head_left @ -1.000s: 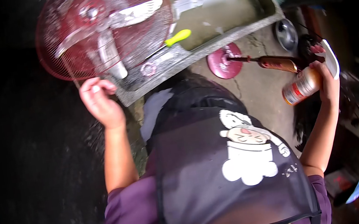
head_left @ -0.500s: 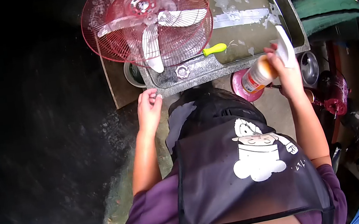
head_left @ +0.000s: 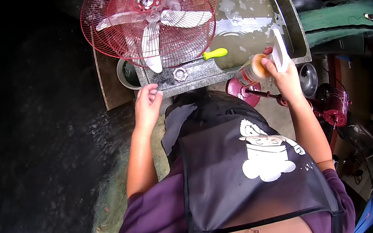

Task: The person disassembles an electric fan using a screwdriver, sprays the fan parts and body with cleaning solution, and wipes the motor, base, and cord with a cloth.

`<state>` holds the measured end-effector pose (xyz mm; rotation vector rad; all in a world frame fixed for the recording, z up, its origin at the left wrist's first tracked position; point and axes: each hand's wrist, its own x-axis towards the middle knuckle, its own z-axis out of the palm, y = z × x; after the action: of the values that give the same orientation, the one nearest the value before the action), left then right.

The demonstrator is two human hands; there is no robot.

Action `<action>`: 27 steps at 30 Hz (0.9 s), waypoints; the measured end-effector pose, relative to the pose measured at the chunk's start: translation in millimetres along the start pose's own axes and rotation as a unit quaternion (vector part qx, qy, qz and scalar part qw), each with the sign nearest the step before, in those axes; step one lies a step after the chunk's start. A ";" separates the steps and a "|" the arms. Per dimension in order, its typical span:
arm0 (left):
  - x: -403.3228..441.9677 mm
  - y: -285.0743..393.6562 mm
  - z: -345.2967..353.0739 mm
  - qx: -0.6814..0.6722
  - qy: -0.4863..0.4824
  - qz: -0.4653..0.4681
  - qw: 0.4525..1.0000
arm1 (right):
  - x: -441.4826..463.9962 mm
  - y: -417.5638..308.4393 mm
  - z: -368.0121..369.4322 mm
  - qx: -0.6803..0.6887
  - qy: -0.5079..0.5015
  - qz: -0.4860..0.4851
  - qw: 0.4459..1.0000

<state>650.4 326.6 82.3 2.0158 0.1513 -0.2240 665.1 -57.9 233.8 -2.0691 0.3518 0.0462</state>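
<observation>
My right hand (head_left: 285, 80) is closed around a spray bottle (head_left: 248, 72) with a white trigger head and orange-tinted contents, tilted beside the sink's front right edge. My left hand (head_left: 148, 104) has loosely bent fingers, with nothing visible in them, at the sink's front left edge. A red fan guard (head_left: 110, 43) and white fan blades (head_left: 151, 49) lie on the left side of the stone sink (head_left: 191, 85). In front of them are a screwdriver (head_left: 215, 53) with a yellow-green handle and a round lobed knob (head_left: 180, 74).
Cloudy water (head_left: 238, 7) with foam patches fills the basin. Below the sink's right side are a pink fan base (head_left: 241, 93), a metal bowl (head_left: 308, 80) and a red fan motor (head_left: 336, 106). A round tub (head_left: 128, 75) stands by the sink's left edge.
The view has shifted slightly, so the sink and fan parts appear farther left. The spray bottle has turned in my right hand and sits a little higher. My left hand's fingers have loosened slightly.
</observation>
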 end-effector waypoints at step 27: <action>-34.7 138.3 8.9 -0.290 -0.206 0.067 0.932 | -20.9 -50.8 93.7 -0.091 -0.188 -0.353 0.912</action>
<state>644.2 257.7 207.2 1.3485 -0.1706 -0.4521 669.2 50.7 233.3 -2.1965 -0.6663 0.0402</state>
